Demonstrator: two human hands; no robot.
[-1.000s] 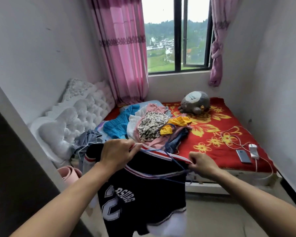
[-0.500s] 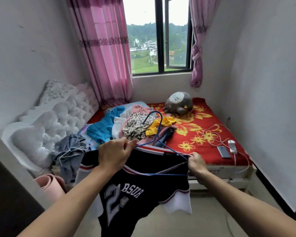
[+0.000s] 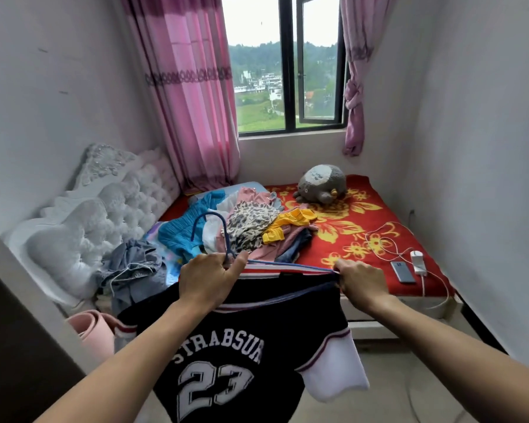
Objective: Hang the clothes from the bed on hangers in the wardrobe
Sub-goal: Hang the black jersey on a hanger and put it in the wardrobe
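Navy jersey [image 3: 242, 346] sits half on the hanger [image 3: 209, 221]: left hand [image 3: 209, 279] grips its neck, right hand [image 3: 361, 280] pinches a shoulder. Seating that shoulder likely comes next.

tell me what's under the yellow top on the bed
The yellow top lies on pink clothes and a dark garment; the bed beneath them is covered.

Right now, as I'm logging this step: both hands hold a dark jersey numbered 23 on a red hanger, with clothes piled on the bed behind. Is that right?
No: the hanger is blue, not red, as the head view shows. The rest stands: the left hand and right hand hold the dark jersey numbered 23, with clothes piled on the bed.
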